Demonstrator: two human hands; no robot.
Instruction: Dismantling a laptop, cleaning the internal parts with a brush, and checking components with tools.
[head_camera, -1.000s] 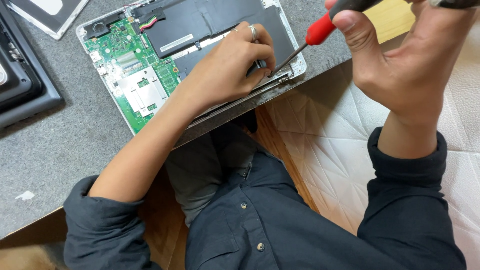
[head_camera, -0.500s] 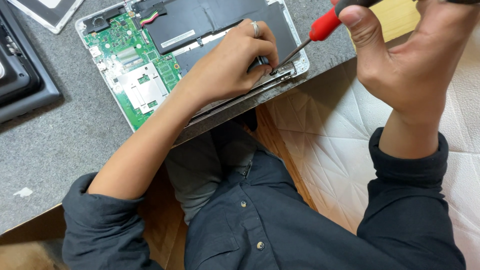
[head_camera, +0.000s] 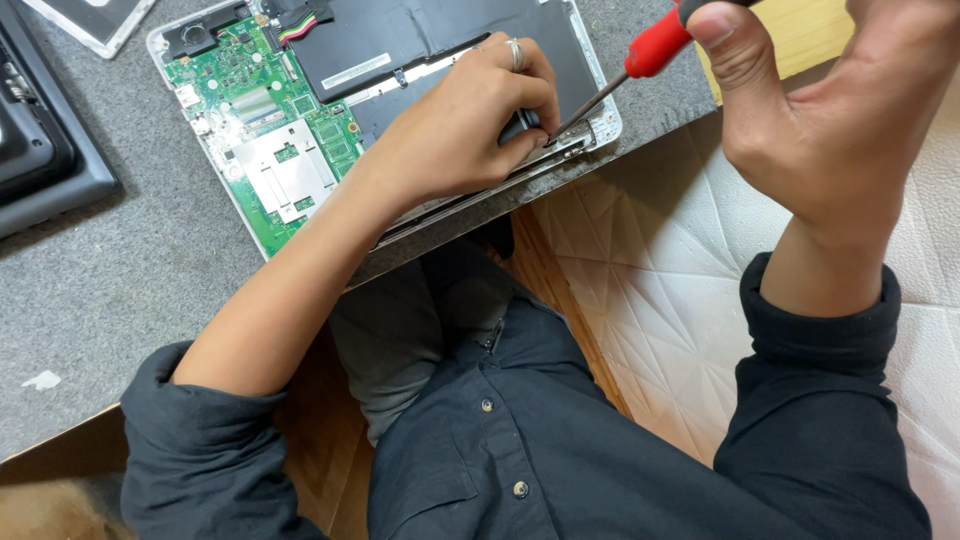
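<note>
While the right hand (head_camera: 830, 130) pinches the red screwdriver (head_camera: 655, 47) by its handle, thumb pressed on the grip near the top edge of the view, the metal shaft slants down to the laptop (head_camera: 600, 125) and its tip meets the hinge corner at the near right of the opened chassis. The left hand (head_camera: 460, 130) lies curled over that same corner, fingers (head_camera: 530, 95) bent around a small dark part right beside the tip; whether they grip it or only steady it, I cannot tell.

As I judge it, the nearest risk is a slip: the shaft comes in at a slant, so pressure could skid the tip off the screw and into the left fingertips touching it, or round out the screw head. A skid the other way could gouge the black battery (head_camera: 420, 40) just behind the hand, which would be more serious.

Farther out, the green board (head_camera: 270, 130) lies bare, open to a stray tip or dropped screw. The laptop sits at the edge of the grey mat (head_camera: 120, 290), its corner overhanging toward the lap, so hard downward force might tip or shift it. Another black device (head_camera: 40, 150) rests at the left.
</note>
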